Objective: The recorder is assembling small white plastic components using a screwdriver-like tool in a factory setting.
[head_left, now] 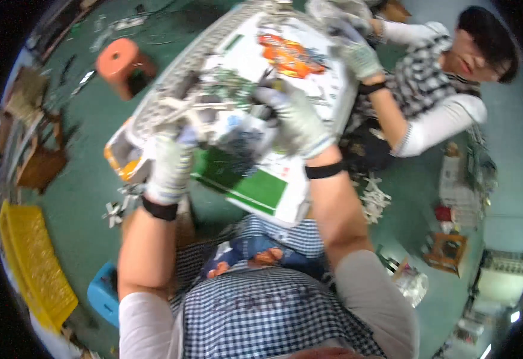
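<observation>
1. We see a whitish knit glove (pixel 167 170) on the left hand (pixel 170 157), its fingers greyish.
2. We see a matching glove (pixel 315 139) on the right hand (pixel 300 116).
3. We notice a plain black band (pixel 160 209) around the left wrist, another black band (pixel 325 171) around the right.
4. We find loose, pale sleeves: left sleeve (pixel 145 320), right sleeve (pixel 374 293).
5. We see a blue-and-white checked garment (pixel 267 326) bearing blurred dark lettering (pixel 261 300) and a blue-and-brown patch (pixel 237 254).

This looks like a small workshop: a green floor (pixel 82 227) strewn with white parts (pixel 375 200), low plastic stools (pixel 122 63), a yellow crate (pixel 34 263), and a gloved co-worker (pixel 426 66) at a surface (pixel 294 212) littered with small pieces (pixel 228 85).
</observation>
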The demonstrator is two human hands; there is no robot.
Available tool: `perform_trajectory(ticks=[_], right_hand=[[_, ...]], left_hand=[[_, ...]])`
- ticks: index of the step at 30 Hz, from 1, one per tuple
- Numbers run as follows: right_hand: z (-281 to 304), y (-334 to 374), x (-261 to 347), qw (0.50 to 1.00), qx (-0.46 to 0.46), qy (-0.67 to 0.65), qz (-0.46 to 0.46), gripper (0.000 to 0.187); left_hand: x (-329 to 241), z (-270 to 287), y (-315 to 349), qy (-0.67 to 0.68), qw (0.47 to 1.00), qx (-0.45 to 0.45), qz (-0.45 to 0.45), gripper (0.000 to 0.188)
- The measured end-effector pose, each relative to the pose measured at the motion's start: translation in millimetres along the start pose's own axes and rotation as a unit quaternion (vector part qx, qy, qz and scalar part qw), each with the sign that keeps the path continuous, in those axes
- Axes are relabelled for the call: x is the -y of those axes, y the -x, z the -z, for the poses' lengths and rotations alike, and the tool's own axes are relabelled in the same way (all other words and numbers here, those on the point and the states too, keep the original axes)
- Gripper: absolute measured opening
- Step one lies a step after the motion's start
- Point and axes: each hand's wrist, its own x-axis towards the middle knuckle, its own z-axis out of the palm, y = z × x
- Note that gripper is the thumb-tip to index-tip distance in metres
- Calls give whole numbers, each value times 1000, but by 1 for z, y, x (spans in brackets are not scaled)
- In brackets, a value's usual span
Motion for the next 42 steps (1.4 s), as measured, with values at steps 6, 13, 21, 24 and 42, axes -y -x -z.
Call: perform_trajectory(ticks=[6, 13, 21, 24, 42], right_hand=[[-22, 21, 13, 969, 56, -231, -73, 20], [-16, 22, 1, 932, 107, -333, -99, 20], [-15, 21, -2, 970, 62, -209, -109, 24], [-24, 26, 1, 980, 18, -182, -83, 23], [-27, 64, 21, 966, 117, -228, -18, 37]], left_hand=[[-24, -9, -2, 134, 990, 14, 35, 51], [-25, -17, -4, 163, 985, -16, 61, 65], [-28, -11, -6, 172, 983, 8, 59, 64], [-29, -7, -7, 116, 991, 10, 67, 64], [-9, -13, -1, 45, 996, -26, -65, 51]])
